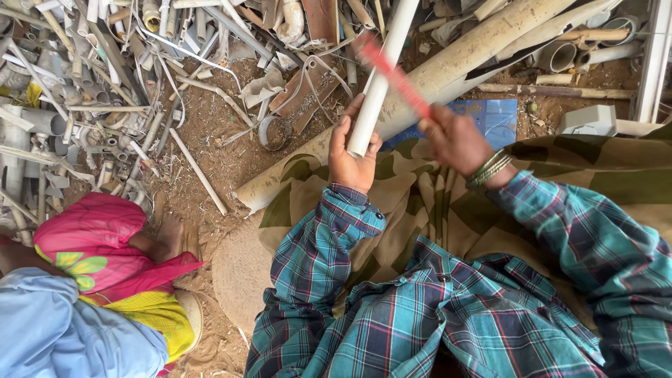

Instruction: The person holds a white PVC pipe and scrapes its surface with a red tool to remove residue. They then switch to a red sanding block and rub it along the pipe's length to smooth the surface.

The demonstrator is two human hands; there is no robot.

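Ground: bare brown dirt floor [210, 150] strewn with a heap of dirty white scrap plastic pipes [84, 70]; another person in pink and yellow cloth [98, 245] crouches at lower left.
Head view, left hand [353, 157]: fingers [340, 133] curled tight around the lower end of a slim white plastic pipe [381, 77], which slants up and away above the lap.
Head view, right hand [455, 136]: closed in a fist on a red flat tool [392, 70], motion-blurred, possibly a blade; it crosses the pipe.
Beneath: thick mud-stained pipe [448, 70] lies across the knees.
Doing it well: keep the left grip firm and low, clear of the red tool's path.
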